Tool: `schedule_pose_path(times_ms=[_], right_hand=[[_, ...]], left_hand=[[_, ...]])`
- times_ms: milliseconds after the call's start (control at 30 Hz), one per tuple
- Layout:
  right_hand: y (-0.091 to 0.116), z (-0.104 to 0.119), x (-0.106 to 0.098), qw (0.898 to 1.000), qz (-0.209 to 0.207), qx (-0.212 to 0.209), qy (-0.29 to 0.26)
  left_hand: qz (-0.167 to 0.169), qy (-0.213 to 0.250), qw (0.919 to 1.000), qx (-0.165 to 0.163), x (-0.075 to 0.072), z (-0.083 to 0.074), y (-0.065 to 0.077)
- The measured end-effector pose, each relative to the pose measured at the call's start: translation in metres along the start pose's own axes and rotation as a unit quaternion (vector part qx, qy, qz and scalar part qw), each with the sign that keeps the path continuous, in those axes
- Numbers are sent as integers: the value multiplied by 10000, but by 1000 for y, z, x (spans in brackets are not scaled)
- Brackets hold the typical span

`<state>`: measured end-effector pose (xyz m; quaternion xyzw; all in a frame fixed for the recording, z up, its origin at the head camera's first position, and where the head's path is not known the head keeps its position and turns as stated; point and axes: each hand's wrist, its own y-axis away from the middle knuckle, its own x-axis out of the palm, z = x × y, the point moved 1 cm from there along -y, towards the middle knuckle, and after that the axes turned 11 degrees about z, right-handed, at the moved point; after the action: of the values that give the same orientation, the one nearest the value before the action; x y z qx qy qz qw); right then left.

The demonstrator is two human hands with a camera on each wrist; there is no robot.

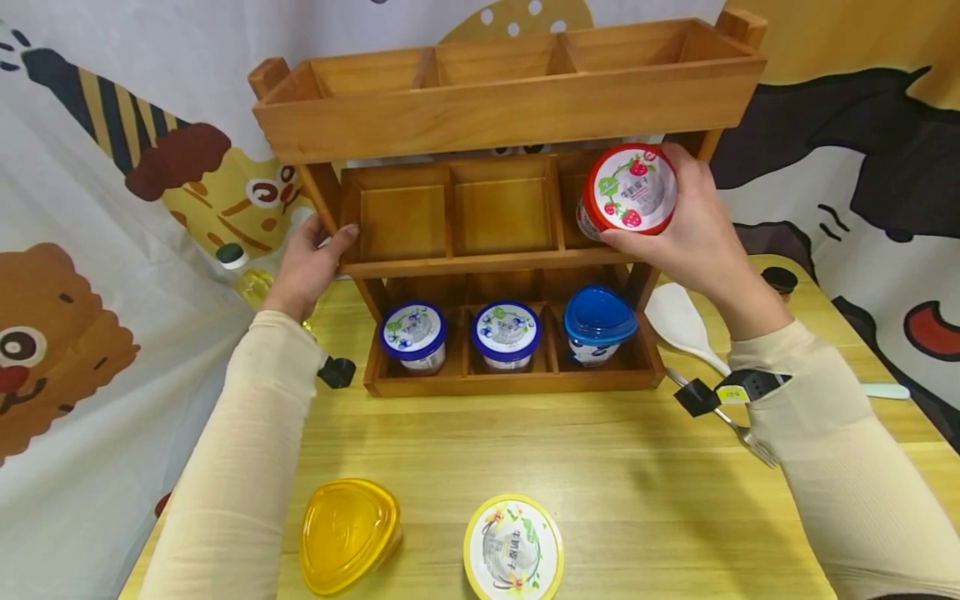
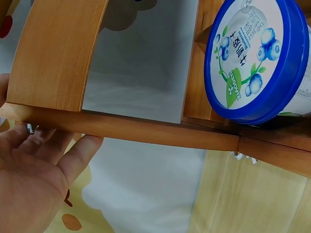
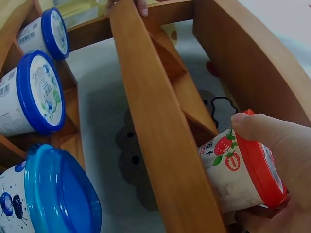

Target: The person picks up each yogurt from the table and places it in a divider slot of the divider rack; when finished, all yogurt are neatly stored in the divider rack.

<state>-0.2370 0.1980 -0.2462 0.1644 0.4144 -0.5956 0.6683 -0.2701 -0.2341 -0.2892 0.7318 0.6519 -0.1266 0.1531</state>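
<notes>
1. Closest to the camera, a vanilla tub (image 1: 513, 546) with a yellow rim sits on the table (image 1: 592, 450) in front of the three-tier wooden rack (image 1: 480, 117); near it, toward the rack's left end, comes an amber triangular-lidded container (image 1: 350, 533).

2. Now to the rack's middle tier, right compartment: that's where the red-lidded strawberry tub (image 1: 633, 190) is, its lid tilted toward the head camera. The front board hides its base from the right wrist camera, so whether it touches the compartment floor cannot be told.

3. The right hand (image 1: 701, 225) has hold of it, thumb on the red rim, fingers round the tub, spread only as wide as the tub demands.

4. Over at the rack's left end, the left hand (image 1: 311, 258) has its fingers partly curled about the middle tier's wooden edge, no tub in it; it seems to be steadying the frame.

5. Down on the rack's bottom tier, a full row: a blueberry tub (image 1: 413, 327) on the left, a second blueberry tub (image 1: 507, 327) in the centre, a blue triangular-lidded container (image 1: 600, 321) on the right.

6. Beyond the rack's right end lie a white spatula (image 1: 678, 321) and a fork (image 1: 753, 440).

7. Step in hand, by the look of it: seating the strawberry tub in that right compartment. The next move appears to call for levelling it behind the front board, keeping clear of the top tier, then easing the fingers off without tipping it.
</notes>
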Motion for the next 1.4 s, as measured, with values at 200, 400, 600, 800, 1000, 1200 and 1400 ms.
schedule_pose_path(times_ms=[200, 400, 600, 800, 1000, 1200, 1400], right_hand=[[-4, -3, 3, 9998, 93, 80, 136], [-8, -1, 4, 9995, 222, 120, 169], [-8, 0, 4, 9995, 262, 37, 141], [-7, -1, 5, 9995, 295, -19, 81], [-2, 0, 5, 9994, 324, 29, 75], [7, 5, 3, 9997, 164, 74, 154], [32, 20, -6, 9998, -56, -69, 196]], left_hand=[[8, 3, 10000, 25, 0, 0, -1], [-24, -39, 10000, 46, 0, 0, -1], [-38, -58, 10000, 69, 0, 0, -1], [-20, -49, 10000, 66, 0, 1, -1], [-22, -13, 10000, 75, -1, 1, 0], [-51, -7, 9999, 113, -1, 2, -1], [-29, -58, 9999, 110, -1, 1, -1]])
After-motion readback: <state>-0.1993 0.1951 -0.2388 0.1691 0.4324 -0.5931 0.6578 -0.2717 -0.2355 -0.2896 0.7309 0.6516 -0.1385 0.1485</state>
